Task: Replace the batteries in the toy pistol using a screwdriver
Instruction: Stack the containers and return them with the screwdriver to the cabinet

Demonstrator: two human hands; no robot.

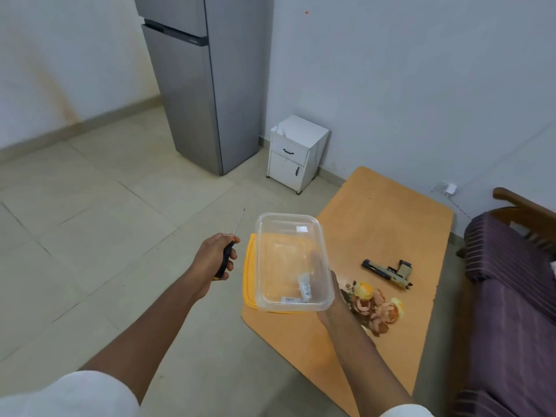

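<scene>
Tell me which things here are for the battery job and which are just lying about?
For the job: screwdriver in the left hand; toy pistol on the table; clear container in the right hand.

Just about: fridge; white cabinet; flowers; sofa.

Grey fridge (pixel 195 85), white cabinet (pixel 296 152), striped sofa (pixel 511 311) near.

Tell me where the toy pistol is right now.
In the head view, the toy pistol lies on the orange table, toward its right side, just beyond the cluster of artificial flowers.

Home room: fridge (pixel 192 85), low table (pixel 376 224), striped sofa (pixel 511 296)
</scene>
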